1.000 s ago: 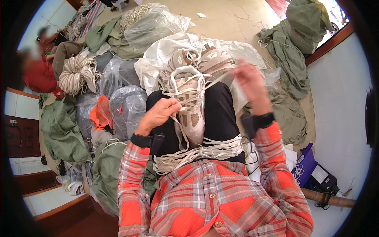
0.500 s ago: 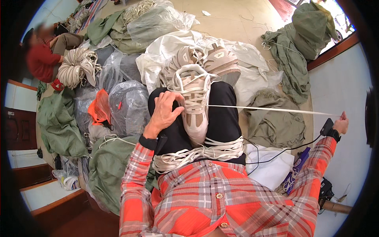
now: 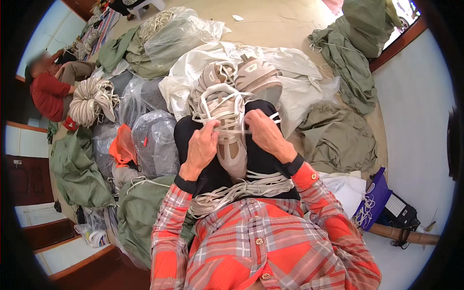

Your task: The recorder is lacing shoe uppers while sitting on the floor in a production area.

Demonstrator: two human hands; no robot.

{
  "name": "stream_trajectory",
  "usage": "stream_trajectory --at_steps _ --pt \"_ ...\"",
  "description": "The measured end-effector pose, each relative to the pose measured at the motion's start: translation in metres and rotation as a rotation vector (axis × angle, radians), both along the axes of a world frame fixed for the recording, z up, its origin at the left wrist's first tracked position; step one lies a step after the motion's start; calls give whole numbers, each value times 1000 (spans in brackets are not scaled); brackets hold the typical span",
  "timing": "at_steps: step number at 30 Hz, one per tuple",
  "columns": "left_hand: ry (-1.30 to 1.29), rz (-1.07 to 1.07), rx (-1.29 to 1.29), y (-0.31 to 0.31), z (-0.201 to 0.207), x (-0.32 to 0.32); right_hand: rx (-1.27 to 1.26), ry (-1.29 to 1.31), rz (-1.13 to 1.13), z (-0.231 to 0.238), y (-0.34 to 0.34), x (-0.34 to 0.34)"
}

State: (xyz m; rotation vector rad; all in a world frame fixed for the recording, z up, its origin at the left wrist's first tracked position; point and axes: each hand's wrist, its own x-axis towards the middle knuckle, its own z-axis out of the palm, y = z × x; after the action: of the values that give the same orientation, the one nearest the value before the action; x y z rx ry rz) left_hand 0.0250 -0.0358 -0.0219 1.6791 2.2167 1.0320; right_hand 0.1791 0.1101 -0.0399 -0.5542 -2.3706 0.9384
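A beige and white sneaker (image 3: pixel 232 153) rests toe toward me between my thighs, its white laces partly threaded through the eyelets. At the shoe's left edge my left hand (image 3: pixel 202 147) is closed, thumb and fingertips pinching a shoelace (image 3: pixel 237 131) by the eyelets. On the opposite edge my right hand (image 3: pixel 268 134) has its fingers curled round the lace, and a short loose bit of it sticks out past the knuckles. The exact fingertip grip is partly hidden. A bundle of spare laces (image 3: pixel 244 191) lies across my lap.
More beige sneakers (image 3: pixel 258 77) lie just beyond my knees on white sheeting (image 3: pixel 302 72). Green sacks (image 3: pixel 79 166) and clear plastic bags (image 3: pixel 157 140) crowd the left. Another sack (image 3: pixel 338 137) lies right, near a purple box (image 3: pixel 369 200). A person in red (image 3: pixel 48 92) sits far left beside bundled shoe parts (image 3: pixel 92 102).
My right hand has come back from far out at the right, where it held the lace stretched taut, to the shoe's right side. My left hand stays at the eyelets. The view has shifted slightly.
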Motion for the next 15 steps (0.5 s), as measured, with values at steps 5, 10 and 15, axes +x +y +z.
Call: stream_trajectory --at_steps 5,10,15 --pt "-40 -77 -148 13 6 13 -50 -222 27 0 -3 1" --pt "-239 -119 -167 19 2 8 23 -258 46 -2 -2 -6" --pt "-801 -162 -436 18 9 -3 214 -395 99 22 -8 -17"
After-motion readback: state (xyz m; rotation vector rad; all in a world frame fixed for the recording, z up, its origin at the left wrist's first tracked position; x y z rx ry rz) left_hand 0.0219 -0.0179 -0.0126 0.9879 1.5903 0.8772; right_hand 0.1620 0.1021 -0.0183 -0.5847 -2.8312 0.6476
